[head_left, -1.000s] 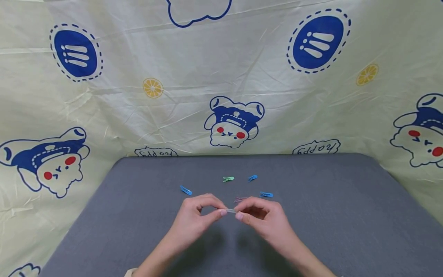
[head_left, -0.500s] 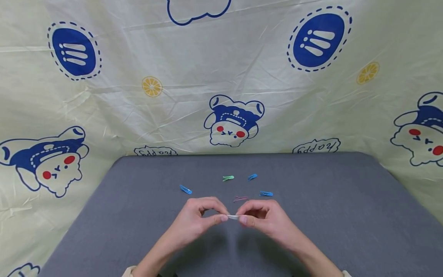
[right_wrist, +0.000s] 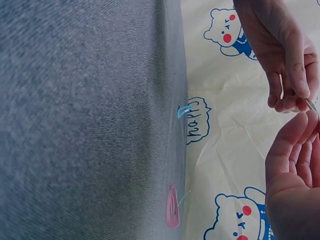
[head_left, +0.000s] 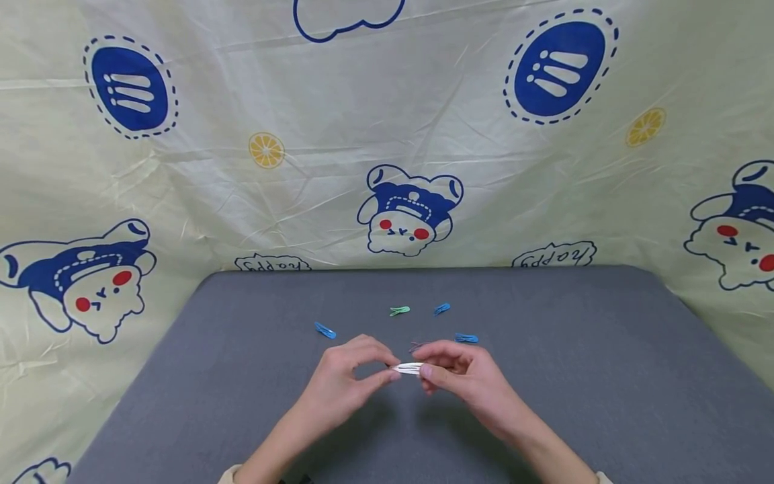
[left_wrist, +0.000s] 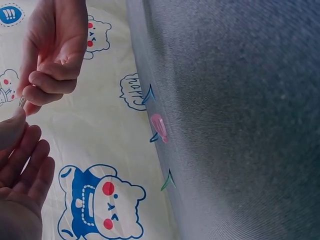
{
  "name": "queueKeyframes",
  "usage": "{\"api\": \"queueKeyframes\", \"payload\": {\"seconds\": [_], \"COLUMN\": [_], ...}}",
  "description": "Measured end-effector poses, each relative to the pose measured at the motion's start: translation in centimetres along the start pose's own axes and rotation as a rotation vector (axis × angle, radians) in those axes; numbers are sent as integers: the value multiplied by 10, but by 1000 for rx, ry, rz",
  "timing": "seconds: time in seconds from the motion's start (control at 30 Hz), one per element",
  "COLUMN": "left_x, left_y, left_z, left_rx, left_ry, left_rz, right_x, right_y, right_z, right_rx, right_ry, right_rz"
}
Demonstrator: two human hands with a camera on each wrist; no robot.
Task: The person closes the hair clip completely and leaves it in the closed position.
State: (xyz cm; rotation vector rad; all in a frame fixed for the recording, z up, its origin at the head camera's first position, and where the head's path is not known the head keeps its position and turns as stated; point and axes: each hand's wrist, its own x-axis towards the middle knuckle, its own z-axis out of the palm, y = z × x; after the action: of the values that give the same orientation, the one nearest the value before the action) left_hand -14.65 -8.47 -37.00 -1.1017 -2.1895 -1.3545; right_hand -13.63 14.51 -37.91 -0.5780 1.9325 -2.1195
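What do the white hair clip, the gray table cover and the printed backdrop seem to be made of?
White hair clip: probably painted metal, smooth-looking, from its thin, slotted shape.
Gray table cover: matte woven fabric, from its fine ribbed grain.
Printed backdrop: perhaps plastic or coated cloth, judging by its soft sheen and creases.

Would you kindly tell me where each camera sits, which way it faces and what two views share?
Head: on the head, facing forward and down at the table and backdrop; the left hand and right hand hold a white clip.
Left wrist: on that wrist, facing that hand's work; left hand lower left, right hand upper left, table at right.
Right wrist: on that wrist, facing that hand's work; right hand lower right, left hand upper right, table at left.
Both wrist views share both hands and the pink clip.
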Motion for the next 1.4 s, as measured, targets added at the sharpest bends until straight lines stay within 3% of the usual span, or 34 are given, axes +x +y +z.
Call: {"api": "queueKeyframes", "payload": {"seconds": [0.13,0.27,0.47,0.63,0.8,1.1,1.4], "left_x": [-1,-3,-3,-6,-9,-6,-7], "left_y": [-4,-9,-16,-21,-26,-28,-34], "left_z": [1,1,1,-1,-2,-4,-15], "left_rx": [25,52,72,68,55,55,129], "left_ry": [2,0,-25,-52,-76,-87,-156], "left_rz": [3,-1,-10,-27,-39,-105,-155], "right_x": [2,2,2,0,0,7,25], "right_y": [2,4,4,5,8,8,11], "right_z": [2,3,8,12,15,12,13], "right_rx": [-67,-203,-317,-473,-573,-640,-728], "right_ry": [43,69,106,123,108,96,-23], "right_rz": [-5,-35,-35,-50,-90,-121,-123]}}
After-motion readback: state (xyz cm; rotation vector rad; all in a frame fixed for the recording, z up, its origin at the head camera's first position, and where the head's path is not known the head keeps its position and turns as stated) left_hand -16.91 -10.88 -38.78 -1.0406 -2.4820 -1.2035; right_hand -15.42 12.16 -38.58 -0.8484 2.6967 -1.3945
